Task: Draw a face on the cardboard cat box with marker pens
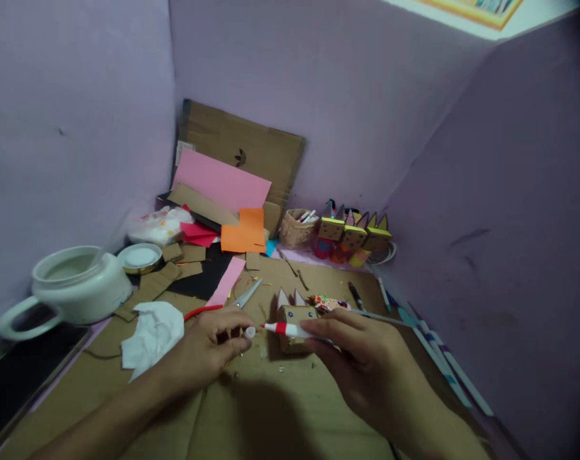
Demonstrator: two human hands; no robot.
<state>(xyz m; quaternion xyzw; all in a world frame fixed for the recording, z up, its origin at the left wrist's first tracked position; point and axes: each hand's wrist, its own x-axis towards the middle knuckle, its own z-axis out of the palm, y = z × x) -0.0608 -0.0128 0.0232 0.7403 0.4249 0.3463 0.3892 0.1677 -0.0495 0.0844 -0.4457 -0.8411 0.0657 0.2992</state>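
In the head view my right hand (350,345) grips a white marker with a red band (283,328), its red tip bare and pointing left. My left hand (225,338) pinches a small whitish cap (250,332), a short gap away from the tip. Just behind the marker stands a small cardboard figure (290,315) with two pointed ears and two blue eyes, partly covered by the marker and my right fingers. Beyond my left hand lie red-handled scissors (248,294), their blades pointing away to the right.
Crumpled white tissue (153,332) lies left of my left forearm, near a white ceramic pot (82,281). Paper and cardboard scraps (242,233) fill the back left. Three finished-looking eared figures (354,236) stand at the back beside a woven basket of markers (297,229). A black pen (356,295) lies right.
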